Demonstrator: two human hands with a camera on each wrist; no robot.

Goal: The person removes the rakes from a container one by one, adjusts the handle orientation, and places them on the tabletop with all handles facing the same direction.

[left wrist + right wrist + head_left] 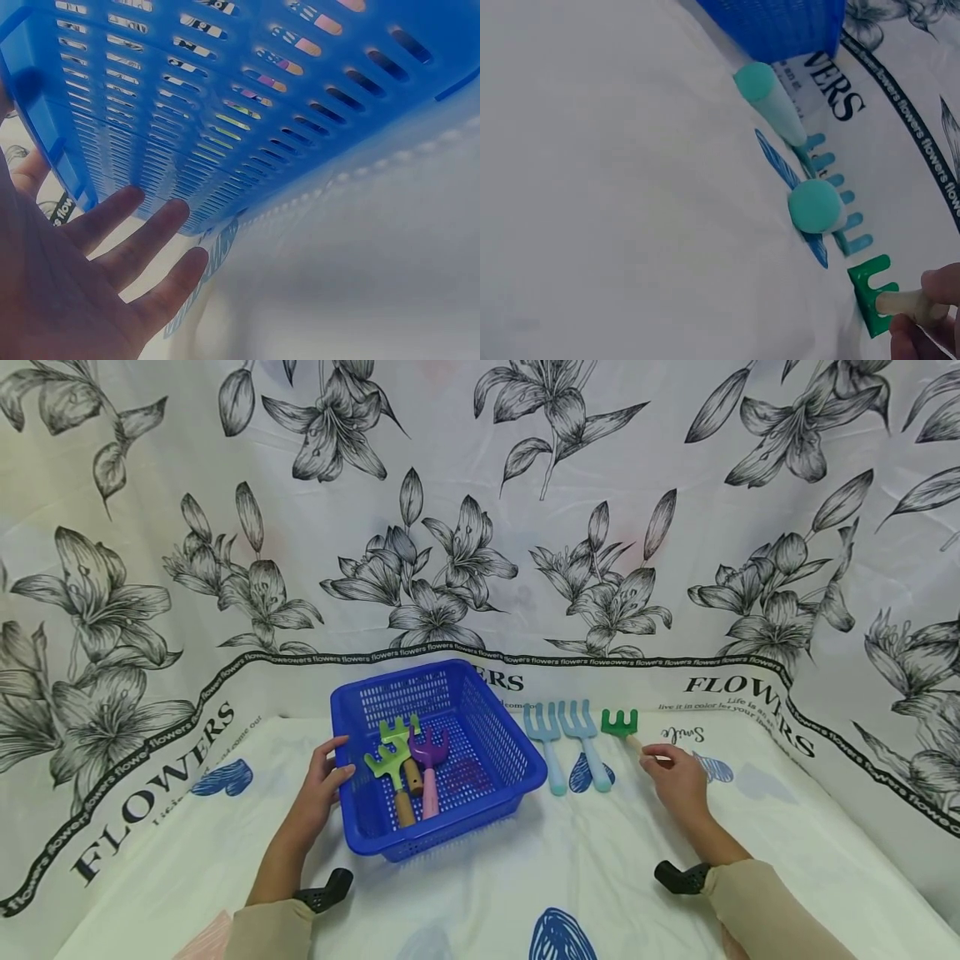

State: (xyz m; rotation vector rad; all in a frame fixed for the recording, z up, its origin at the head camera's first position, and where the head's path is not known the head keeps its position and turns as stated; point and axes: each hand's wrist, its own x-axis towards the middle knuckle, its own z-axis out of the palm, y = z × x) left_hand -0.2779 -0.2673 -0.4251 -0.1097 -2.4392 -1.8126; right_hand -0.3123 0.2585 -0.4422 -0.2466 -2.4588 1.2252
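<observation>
My left hand (324, 781) grips the left rim of a blue plastic basket (517, 768), its thumb over the rim. In the left wrist view, several fingers (154, 244) extend along the outside of the slotted wall. Two lime-green toy hand rakes (390, 763) with brown handles and a purple rake (429, 750) with a pink handle lie inside the basket. At the right, my right hand (677, 781) pinches the pale handle of a green rake (619, 723). In the right wrist view, thumb and fingers close round that handle (907, 304).
Two light blue rakes (549, 752) (587, 747) lie side by side between the basket and the green rake. A white cloth (480, 893) with blue leaf prints covers the table. Floral curtain (465, 460) hangs behind and on both sides.
</observation>
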